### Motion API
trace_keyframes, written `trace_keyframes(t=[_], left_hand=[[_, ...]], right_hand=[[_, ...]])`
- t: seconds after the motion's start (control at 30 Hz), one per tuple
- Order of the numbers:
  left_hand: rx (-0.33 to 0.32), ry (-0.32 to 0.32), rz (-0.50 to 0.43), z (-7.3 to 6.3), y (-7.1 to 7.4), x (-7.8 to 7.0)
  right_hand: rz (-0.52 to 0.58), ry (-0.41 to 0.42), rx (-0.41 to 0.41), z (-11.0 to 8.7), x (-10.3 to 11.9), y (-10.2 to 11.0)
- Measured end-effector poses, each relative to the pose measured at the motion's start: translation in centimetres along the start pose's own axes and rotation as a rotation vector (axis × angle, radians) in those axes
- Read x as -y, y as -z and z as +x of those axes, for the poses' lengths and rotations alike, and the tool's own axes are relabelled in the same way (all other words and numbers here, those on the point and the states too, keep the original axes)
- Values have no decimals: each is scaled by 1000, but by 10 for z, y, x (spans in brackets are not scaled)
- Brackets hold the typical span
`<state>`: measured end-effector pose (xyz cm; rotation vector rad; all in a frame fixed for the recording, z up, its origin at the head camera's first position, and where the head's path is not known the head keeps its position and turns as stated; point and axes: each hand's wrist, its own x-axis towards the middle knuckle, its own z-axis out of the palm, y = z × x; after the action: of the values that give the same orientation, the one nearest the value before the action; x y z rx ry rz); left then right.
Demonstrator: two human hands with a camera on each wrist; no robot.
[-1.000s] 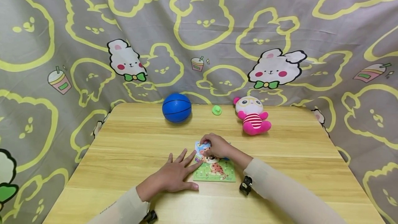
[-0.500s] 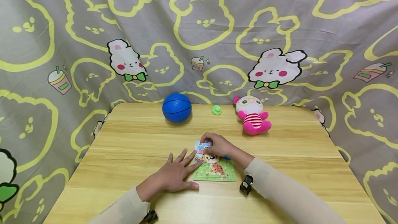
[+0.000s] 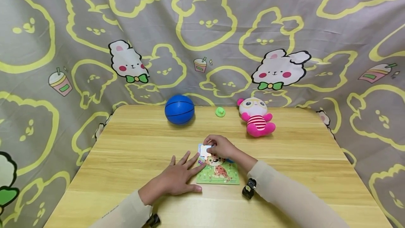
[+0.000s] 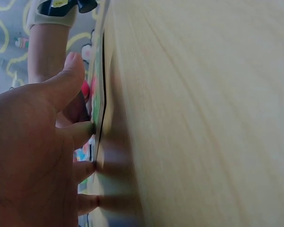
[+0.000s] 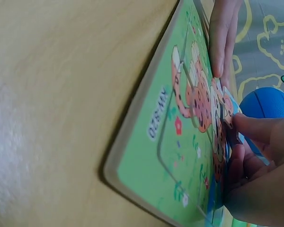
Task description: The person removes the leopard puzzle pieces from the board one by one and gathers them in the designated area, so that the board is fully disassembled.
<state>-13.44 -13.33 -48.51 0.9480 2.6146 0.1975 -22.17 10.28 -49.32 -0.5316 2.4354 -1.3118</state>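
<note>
A jigsaw puzzle board (image 3: 204, 178) with a spotted leopard cub on green grass lies flat on the table. Its upper left part has a puzzle piece (image 3: 205, 150) tilted up from it, the face bright with glare in the head view. My right hand (image 3: 223, 147) pinches that piece between thumb and fingers; the right wrist view shows the piece (image 5: 228, 109) standing at a slant over the board. Fingers spread, my left hand (image 3: 178, 178) lies at the board's left side, and its fingertips touch the edge. The right hand hides the board's upper right.
Along the back of the wooden table (image 3: 133, 143) stand a blue ball (image 3: 179, 109), a small green toy duck (image 3: 220, 112) and a pink and white plush panda (image 3: 257, 119). A grey patterned curtain (image 3: 221, 27) hangs close behind and at both sides.
The puzzle piece has come up and tilted in my right hand, its face turning from a coloured picture to white glare. The left hand has stayed in place.
</note>
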Motion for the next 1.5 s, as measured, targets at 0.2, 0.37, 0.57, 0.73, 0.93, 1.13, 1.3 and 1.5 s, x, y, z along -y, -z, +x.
trace_keyframes(t=[0.2,0.37,0.57,0.73,0.93,1.13,1.3,1.5], left_hand=[[9,-1,-3,0,-1,1],[4,-5,4,0,-1,1],[4,-6,7,0,0,0],[2,-2,1,0,0,1],[-2,3,10,-1,-1,1],[-8,9,15,-1,-1,-1],[-14,10,24,-1,-1,-1],[-15,13,28,0,-2,-1]], right_hand=[[42,-25,-9,0,-1,-2],[41,-39,-31,0,-1,-3],[56,-53,-47,-2,1,-2],[77,-56,-50,-2,1,-1],[68,-67,-70,-2,0,-1],[54,-62,-72,-3,0,3],[103,-51,-73,-4,-1,9],[139,-69,-71,-6,-4,15]])
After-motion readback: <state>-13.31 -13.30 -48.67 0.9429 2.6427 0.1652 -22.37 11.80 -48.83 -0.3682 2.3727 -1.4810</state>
